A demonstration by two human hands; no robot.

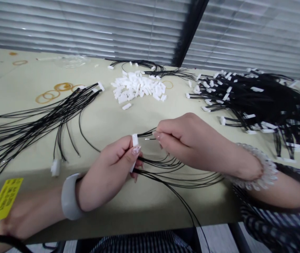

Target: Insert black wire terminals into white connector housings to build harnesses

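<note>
My left hand (113, 168) pinches a long white plastic connector (135, 140) between thumb and fingers, upright in the middle of the table. Several thin black wires (162, 165) run out of its right side and curve off to the right, some hanging over the front edge. Just right of the connector, my right hand (184, 140) is closed with thumb and forefinger pinching a black wire (152, 139). That wire's bare metal tip points left at the connector, a short gap away. The other fingers of this hand are curled and partly hidden.
A heap of loose white connectors (139, 86) lies behind my hands. Left is a bundle of black wires (68, 109), with rubber bands (51, 95) beside it and a white connector (55, 168) near its front. A big pile of wired harnesses (260, 98) fills the right. Blinds (86, 28) stand behind.
</note>
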